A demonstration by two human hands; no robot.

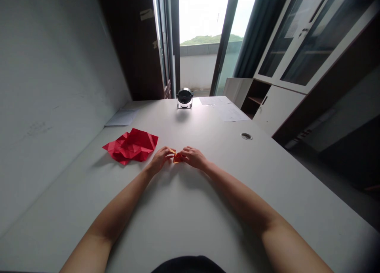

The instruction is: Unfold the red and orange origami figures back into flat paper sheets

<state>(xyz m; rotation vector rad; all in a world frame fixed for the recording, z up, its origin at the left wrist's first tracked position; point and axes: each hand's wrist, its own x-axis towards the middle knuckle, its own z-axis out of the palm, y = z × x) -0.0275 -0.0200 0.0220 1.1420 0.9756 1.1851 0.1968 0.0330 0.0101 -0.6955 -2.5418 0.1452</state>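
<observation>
A small folded piece of orange paper (pixel 176 158) is held between my two hands, just above the white table or touching it; I cannot tell which. From the left, my left hand (pixel 160 159) pinches its edge with closed fingers. My right hand (pixel 192 157) grips the other side, its fingers curled and partly hiding the folds. Left of my left hand, a larger sheet of red creased paper (pixel 132 145) lies on the table, with raised folds and pointed corners.
The white table (pixel 184 209) runs along a wall at left. At its far edge stands a small round silver-and-black device (pixel 184 97). Paper sheets (pixel 233 112) lie at the back right, another pale sheet (pixel 121 117) at the back left. A cable hole (pixel 246 136) sits at right.
</observation>
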